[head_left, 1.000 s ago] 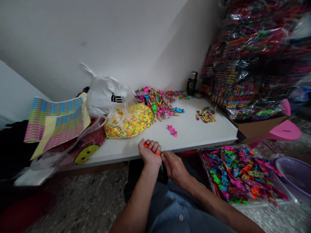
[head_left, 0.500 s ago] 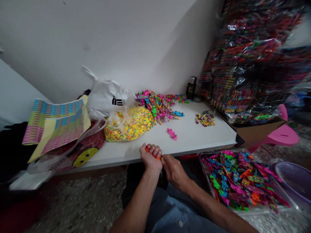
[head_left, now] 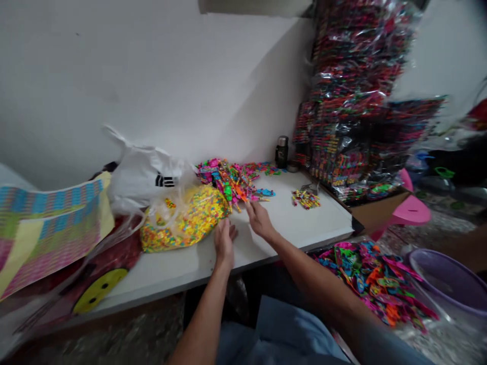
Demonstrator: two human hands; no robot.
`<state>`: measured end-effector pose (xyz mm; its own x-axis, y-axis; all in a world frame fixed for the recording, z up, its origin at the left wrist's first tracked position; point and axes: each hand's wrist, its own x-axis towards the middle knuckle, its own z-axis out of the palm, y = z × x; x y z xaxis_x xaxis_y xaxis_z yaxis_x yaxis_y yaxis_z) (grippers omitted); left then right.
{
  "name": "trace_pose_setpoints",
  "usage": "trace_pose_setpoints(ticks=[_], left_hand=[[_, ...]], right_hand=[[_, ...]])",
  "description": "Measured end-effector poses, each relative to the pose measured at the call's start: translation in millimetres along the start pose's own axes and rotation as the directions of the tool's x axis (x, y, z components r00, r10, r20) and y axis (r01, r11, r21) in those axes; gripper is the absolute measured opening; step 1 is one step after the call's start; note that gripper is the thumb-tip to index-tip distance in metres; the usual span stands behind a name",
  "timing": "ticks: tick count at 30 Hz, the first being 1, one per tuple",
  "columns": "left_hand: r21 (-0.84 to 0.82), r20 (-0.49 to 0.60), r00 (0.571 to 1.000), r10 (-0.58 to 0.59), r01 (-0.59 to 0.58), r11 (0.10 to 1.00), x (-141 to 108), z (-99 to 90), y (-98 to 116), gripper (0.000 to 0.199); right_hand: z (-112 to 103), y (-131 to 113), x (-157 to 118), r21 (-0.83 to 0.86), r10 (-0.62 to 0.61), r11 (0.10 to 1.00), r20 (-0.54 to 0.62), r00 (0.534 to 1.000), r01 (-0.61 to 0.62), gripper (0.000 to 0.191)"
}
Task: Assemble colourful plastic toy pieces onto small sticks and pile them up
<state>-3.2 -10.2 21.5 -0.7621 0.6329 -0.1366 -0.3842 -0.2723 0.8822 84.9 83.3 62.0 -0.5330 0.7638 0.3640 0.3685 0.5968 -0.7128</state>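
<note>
My right hand (head_left: 260, 220) is stretched over the white table, its fingers closed on the near end of an orange plastic toy (head_left: 240, 193). The toy's far end overlaps the front of a pile of pink, green and blue plastic toys (head_left: 216, 171). My left hand (head_left: 224, 239) is at the table's front, beside a clear bag of small yellow, orange and green pieces (head_left: 182, 223). Its fingers are loosely spread, and I see nothing in it. Whether it touches the bag I cannot tell.
A white plastic bag (head_left: 142, 170) and printed sheets (head_left: 57, 218) are on the left. Small yellow-and-red pieces (head_left: 305, 199) and a dark thermos (head_left: 281, 152) are on the table. At right are a tray of colourful toys (head_left: 375, 284), stacked wrapped packs (head_left: 346, 101) and a purple basin (head_left: 449, 281).
My hands have parted from in front of my body. The right has reached forward to the pile with the orange toy, the left toward the yellow bag. The single pink toy is out of sight.
</note>
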Motion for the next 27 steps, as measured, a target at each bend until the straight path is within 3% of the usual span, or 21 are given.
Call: trace_pose_setpoints(ticks=[2, 4, 7, 11, 13, 16, 17, 18, 22, 27], left_hand=[[0.077, -0.005, 0.993, 0.116, -0.115, 0.990, 3.0, -7.1, -12.3, 0.056], [0.127, 0.026, 0.989, 0.149, -0.151, 0.980, 1.2, -12.5, -18.4, 0.055], [0.308, 0.077, 0.991, 0.111, -0.130, 0.942, -4.3, -12.3, -18.6, 0.051], [0.626, 0.111, 0.985, 0.134, -0.174, 0.760, -3.7, 6.8, -14.2, 0.044], [0.776, 0.136, 0.981, 0.135, -0.190, 0.601, -0.5, 22.8, -12.0, 0.046], [0.966, 0.211, 0.977, 0.024, -0.212, 0.146, 3.6, 48.6, -10.2, 0.055], [0.974, 0.225, 0.974, -0.011, -0.224, 0.041, 4.7, 55.9, -10.4, 0.056], [0.972, 0.235, 0.972, -0.032, -0.235, -0.008, 5.7, 62.1, -11.0, 0.055], [0.966, 0.258, 0.964, -0.070, -0.259, -0.005, 9.7, 72.7, -15.4, 0.037], [0.940, 0.334, 0.942, -0.041, -0.330, 0.089, 11.6, 62.0, -16.9, 0.026]], right_hand=[[-8.1, 7.0, 40.2, -0.119, -0.055, 0.991, 0.004, 0.998, 0.055, 0.042], [-25.7, 21.0, 60.6, -0.255, -0.064, 0.965, 0.018, 0.998, 0.066, 0.053], [-66.3, 56.8, 57.5, -0.429, 0.055, 0.902, 0.007, 0.998, -0.047, 0.040], [-112.6, 110.2, 37.9, -0.585, 0.288, 0.770, -0.036, 0.957, -0.254, 0.035], [-118.6, 126.7, 32.1, -0.613, 0.363, 0.731, -0.024, 0.932, -0.300, 0.031], [-112.7, 136.5, 30.7, -0.616, 0.419, 0.713, -0.007, 0.908, -0.334, 0.030], [-110.1, 137.4, 31.6, -0.612, 0.426, 0.715, -0.004, 0.905, -0.339, 0.030], [-108.1, 137.9, 32.5, -0.605, 0.429, 0.719, 0.001, 0.903, -0.341, 0.030], [-107.9, 137.3, 26.7, -0.547, 0.398, 0.780, 0.058, 0.916, -0.304, 0.026], [-107.8, 128.1, -13.2, -0.385, 0.278, 0.898, 0.123, 0.953, -0.212, 0.022]])
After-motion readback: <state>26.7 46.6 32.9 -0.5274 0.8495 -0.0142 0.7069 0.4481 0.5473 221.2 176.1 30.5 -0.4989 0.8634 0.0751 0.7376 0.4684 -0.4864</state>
